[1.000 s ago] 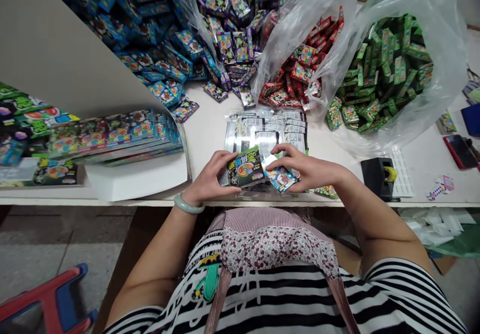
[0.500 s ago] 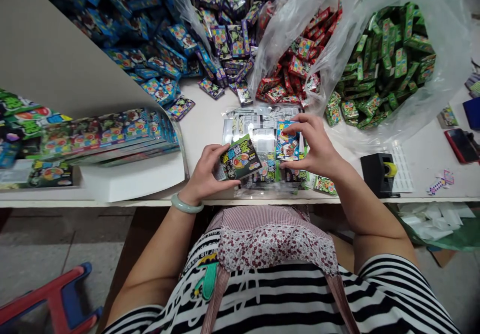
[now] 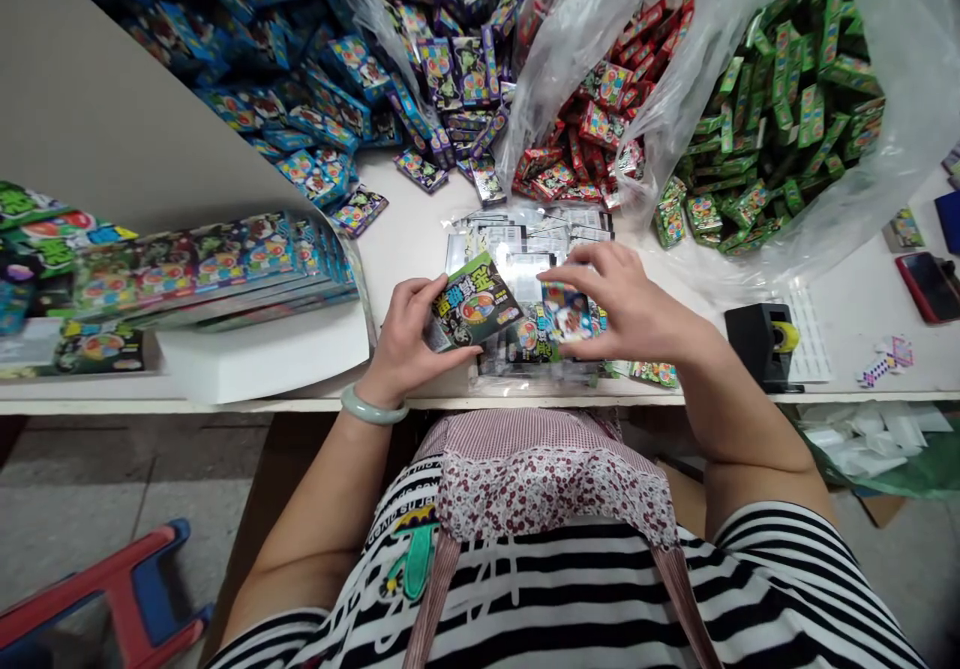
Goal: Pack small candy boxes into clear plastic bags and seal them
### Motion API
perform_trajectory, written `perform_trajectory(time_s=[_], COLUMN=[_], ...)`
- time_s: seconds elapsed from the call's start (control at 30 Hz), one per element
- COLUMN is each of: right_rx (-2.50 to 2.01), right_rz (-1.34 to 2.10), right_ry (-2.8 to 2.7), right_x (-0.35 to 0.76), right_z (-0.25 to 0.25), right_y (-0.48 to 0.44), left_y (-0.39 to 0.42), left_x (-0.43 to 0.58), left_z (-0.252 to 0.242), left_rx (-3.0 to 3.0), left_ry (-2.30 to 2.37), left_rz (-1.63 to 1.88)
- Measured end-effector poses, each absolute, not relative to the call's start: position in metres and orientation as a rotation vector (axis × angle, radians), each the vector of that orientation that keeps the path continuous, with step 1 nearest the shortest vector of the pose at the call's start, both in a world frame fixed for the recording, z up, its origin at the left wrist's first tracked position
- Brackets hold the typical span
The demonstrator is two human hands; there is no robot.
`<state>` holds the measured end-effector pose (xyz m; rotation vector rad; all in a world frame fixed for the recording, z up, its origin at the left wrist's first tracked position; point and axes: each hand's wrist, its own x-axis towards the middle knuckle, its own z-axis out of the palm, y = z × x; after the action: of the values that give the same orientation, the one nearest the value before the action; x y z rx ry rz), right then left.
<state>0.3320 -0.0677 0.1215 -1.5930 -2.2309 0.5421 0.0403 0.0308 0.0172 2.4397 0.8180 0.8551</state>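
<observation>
The left hand (image 3: 405, 334) grips a small green-and-black card pack (image 3: 471, 304) by its left edge — printed with yellow-green characters and a round multicoloured emblem, tilted above the table's (image 3: 420, 239) near edge. Just to its right, the right hand (image 3: 630, 304) pinches a blue card pack (image 3: 566, 314) between thumb and fingers, over a pile of clear plastic sleeves (image 3: 525, 239).

Head camera looks steeply down, close over the table (image 3: 420, 239).
</observation>
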Motion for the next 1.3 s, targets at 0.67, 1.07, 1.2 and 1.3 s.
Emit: perform_trajectory(time_s=[0.67,1.07,1.2,1.3], right_rx=[-1.371,-1.347,-1.318,-1.404], right_rz=[1.232,1.138,0.825,0.465], right_ry=[-2.213,-2.111,-2.087,-2.072], right_x=[0.336,0.305,0.336,0.346], right_z=[0.104,0.078,0.106,0.122], right_y=[-0.067,-0.089,-0.087,-0.077], left_y=[0.031,0.028,0.03,0.028], left_x=[0.045,0.048,0.043,0.044], left_z=[0.01,0.005,0.008,0.011], left_rx=[2.399,2.343,2.365,2.38], left_ry=[0.842,1.051,0.992,0.87], left_rz=[0.876,0.993,0.998,0.949])
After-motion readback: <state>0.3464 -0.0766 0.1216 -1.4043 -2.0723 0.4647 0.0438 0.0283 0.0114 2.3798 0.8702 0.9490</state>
